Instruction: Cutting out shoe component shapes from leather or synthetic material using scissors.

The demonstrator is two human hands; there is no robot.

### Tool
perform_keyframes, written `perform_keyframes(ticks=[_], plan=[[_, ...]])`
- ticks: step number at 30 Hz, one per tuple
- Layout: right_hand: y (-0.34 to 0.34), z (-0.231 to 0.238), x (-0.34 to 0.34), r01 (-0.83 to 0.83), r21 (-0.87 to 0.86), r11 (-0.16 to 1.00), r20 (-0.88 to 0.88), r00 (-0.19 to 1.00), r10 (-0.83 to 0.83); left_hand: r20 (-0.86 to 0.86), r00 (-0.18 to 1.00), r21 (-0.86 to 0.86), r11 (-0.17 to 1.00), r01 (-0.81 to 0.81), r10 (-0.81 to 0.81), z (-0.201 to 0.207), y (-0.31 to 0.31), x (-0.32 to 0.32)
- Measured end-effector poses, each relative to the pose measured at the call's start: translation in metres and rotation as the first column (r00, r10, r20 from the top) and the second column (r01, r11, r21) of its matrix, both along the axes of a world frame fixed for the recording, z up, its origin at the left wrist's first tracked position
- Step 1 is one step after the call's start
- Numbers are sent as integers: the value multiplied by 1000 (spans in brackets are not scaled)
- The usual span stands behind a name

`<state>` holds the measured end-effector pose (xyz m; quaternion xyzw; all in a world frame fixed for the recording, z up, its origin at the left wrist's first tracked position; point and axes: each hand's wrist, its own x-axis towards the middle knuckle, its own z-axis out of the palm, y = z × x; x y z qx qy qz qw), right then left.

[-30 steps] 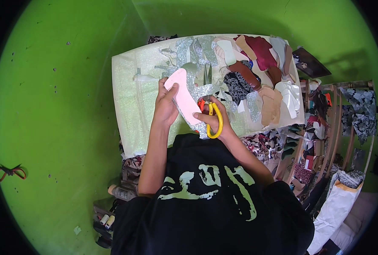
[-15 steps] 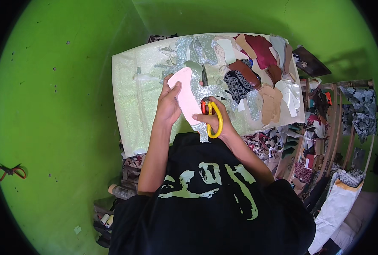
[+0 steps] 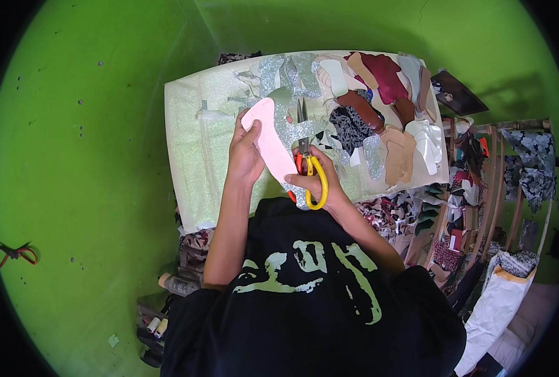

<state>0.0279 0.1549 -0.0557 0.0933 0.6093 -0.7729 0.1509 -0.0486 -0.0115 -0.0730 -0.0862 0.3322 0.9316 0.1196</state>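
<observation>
My left hand (image 3: 245,154) grips a pink sole-shaped template (image 3: 268,138) laid against a strip of silver glitter material (image 3: 289,129). My right hand (image 3: 323,185) holds scissors (image 3: 306,164) with yellow and red handles, blades pointing away from me along the template's right edge. Both hands hover over a table covered by a pale glittery sheet (image 3: 194,135).
Several cut pieces of brown, maroon, white and patterned material (image 3: 380,107) lie on the table's right half. Scraps (image 3: 399,210) pile below the table's right edge. Wooden racks (image 3: 481,188) with fabric stand at right. Thread spools (image 3: 157,325) sit lower left. A red object (image 3: 16,253) lies on the green floor.
The scissors have advanced further along the pink template's edge, with the blades now extending past its middle. Both hands stay in about the same place.
</observation>
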Motion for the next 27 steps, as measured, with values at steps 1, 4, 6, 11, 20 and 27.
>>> perform_keyframes(ticks=[1,4,6,11,20,27], plan=[[-1,2,0,10,2,1000,-5,1000,-10,0,1000,0,1000,-1,1,0,0,0],[-2,1,0,19,8,1000,-3,1000,-19,-15,1000,4,1000,7,-7,0,-1,-1],[-1,-2,-1,20,11,1000,3,1000,-20,7,1000,-80,997,11,-11,1,1,-1],[-1,-1,2,32,-25,999,1,999,-32,1,1000,-146,989,-1,1,7,4,2],[7,-2,5,23,-92,996,70,997,-16,-41,999,-169,985,-37,31,16,10,7],[5,0,6,50,-98,994,62,997,-44,-2,997,-22,997,-73,73,26,16,12]])
